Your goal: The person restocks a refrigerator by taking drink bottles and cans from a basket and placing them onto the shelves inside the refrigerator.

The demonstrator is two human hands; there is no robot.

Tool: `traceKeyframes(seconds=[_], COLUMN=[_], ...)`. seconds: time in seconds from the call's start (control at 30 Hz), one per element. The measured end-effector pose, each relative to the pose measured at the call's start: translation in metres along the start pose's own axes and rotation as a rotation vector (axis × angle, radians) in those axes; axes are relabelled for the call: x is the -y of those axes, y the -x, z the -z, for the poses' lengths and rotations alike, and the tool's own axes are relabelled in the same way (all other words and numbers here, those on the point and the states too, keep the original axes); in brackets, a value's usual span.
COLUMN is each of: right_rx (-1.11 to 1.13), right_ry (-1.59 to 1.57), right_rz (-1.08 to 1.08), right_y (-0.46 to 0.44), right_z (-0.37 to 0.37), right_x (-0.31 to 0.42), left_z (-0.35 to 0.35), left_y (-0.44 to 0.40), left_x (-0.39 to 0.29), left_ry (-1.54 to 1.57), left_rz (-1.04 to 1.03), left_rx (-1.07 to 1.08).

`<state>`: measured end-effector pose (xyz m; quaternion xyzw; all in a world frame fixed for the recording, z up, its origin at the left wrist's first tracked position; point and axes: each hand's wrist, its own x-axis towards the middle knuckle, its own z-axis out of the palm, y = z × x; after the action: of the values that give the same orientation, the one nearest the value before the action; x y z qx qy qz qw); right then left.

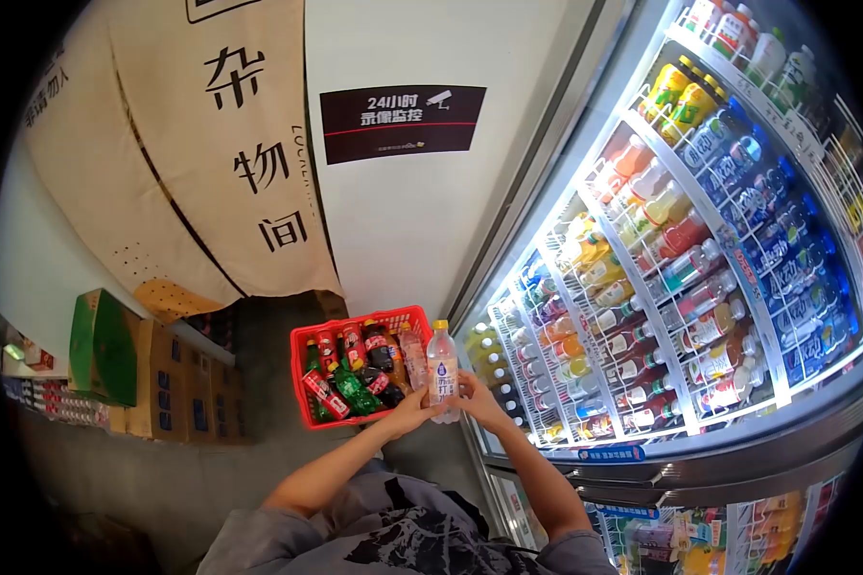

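The bottle (442,371) is clear, smooth plastic; the basket (398,316), glossy plastic; the curtain (187,149), matt cloth; the cartons (155,355), dull cardboard.

Bottle (441,351) right of basket (405,318)

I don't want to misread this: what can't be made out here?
All in the head view:
- Bottle: parts of its lower half, covered by the left hand and right hand; its finest print is too small.
- Basket: its floor and deeper contents, hidden by the upper drinks.
- Curtain: what hangs behind it stays hidden.
- Fridge: its lower part, cut off by the bottom edge.
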<state>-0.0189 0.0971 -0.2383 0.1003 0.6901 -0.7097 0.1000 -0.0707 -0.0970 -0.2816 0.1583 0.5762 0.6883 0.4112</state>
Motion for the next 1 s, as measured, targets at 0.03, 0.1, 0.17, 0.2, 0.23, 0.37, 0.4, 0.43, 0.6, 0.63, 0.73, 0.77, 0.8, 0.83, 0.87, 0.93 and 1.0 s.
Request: traceKeyframes(seconds=[0.03, 0.1, 0.17, 0.2, 0.23, 0.37, 0.4, 0.43, 0.6, 0.63, 0.73, 0.77, 0.8, 0.83, 0.87, 0.93, 1.0], right_rx=[0.019, 0.063, 0.086, 0.085, 0.094, 0.103, 0.098, 0.112, 0.178, 0.174, 0.186, 0.186, 0.203, 0.194, 0.186, 0.209, 0.228], right_ry=[0.007, -0.01, 0.031, 0.031, 0.016, 0.009, 0.011, -0.041, -0.102, -0.094, -0.067, -0.06, -0.06, -0.032, -0.005, 0.0, 0.006], right_rz=[-0.032, -0.038, -0.031, -0.035, -0.02, -0.025, -0.033, -0.086, -0.146, -0.139, -0.153, -0.151, -0.158, -0.179, -0.201, -0.202, -0.204], right_y=[-0.004, -0.016, -0.027, -0.032, -0.038, -0.056, -0.061, -0.065, -0.085, -0.09, -0.107, -0.115, -0.123, -0.129, -0.134, -0.142, -0.151], right_z=[-0.004, -0.011, -0.018, -0.021, -0.024, -0.035, -0.035, -0.035, -0.025, -0.023, -0.013, -0.01, -0.008, -0.006, -0.004, -0.003, -0.001], right_x=[-0.006, -0.015, -0.023, -0.024, -0.025, -0.03, -0.03, -0.03, -0.041, -0.046, -0.062, -0.067, -0.071, -0.077, -0.084, -0.09, -0.097], left_z=[0.008, 0.018, 0.025, 0.028, 0.032, 0.05, 0.054, 0.058, 0.063, 0.064, 0.061, 0.06, 0.06, 0.059, 0.058, 0.057, 0.055], left_y=[0.003, 0.008, 0.011, 0.014, 0.012, 0.0, -0.005, -0.011, -0.029, -0.035, -0.048, -0.053, -0.058, -0.062, -0.067, -0.076, -0.079], left_x=[0.005, 0.005, -0.005, -0.011, -0.009, 0.003, 0.01, 0.02, 0.04, 0.045, 0.051, 0.051, 0.057, 0.065, 0.073, 0.082, 0.082], left_ry=[0.003, -0.073, -0.02, 0.027, 0.029, 0.093, 0.12, 0.132, -0.067, -0.059, 0.026, 0.033, 0.05, 0.066, 0.072, 0.053, 0.063], left_rz=[0.0, 0.035, 0.038, 0.041, 0.045, 0.101, 0.138, 0.144, 0.069, 0.066, 0.005, 0.007, 0.022, 0.039, 0.048, 0.023, 0.075], left_rx=[-0.009, -0.044, -0.055, -0.06, -0.058, -0.15, -0.177, -0.174, -0.207, -0.212, -0.282, -0.298, -0.338, -0.376, -0.392, -0.514, -0.545])
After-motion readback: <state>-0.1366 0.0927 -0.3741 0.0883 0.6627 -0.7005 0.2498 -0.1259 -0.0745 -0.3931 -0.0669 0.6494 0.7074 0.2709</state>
